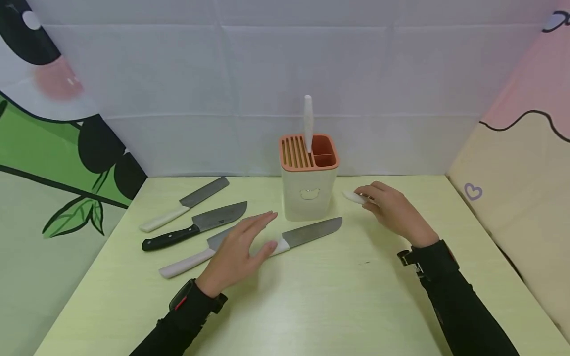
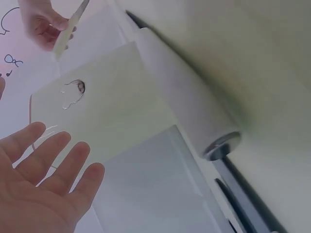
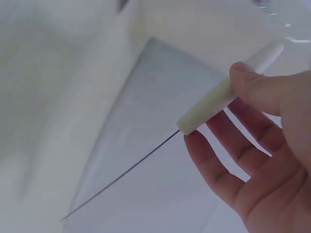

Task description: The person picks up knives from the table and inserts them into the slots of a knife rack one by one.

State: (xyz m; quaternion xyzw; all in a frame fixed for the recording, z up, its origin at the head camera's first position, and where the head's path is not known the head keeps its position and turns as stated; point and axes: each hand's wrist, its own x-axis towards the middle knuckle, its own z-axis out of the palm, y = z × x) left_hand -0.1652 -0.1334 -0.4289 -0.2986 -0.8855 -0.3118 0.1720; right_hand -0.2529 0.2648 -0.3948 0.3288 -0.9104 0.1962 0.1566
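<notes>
White-handled knife point(image 3: 208, 107) — pinched in right fingers point(image 3: 209, 159), blade point(image 3: 124, 173) protruding

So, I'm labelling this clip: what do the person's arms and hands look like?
Both hands are ungloved. Black sleeves reach the wrists, each with a dark strap; the left carries a black device with a red mark.
</notes>
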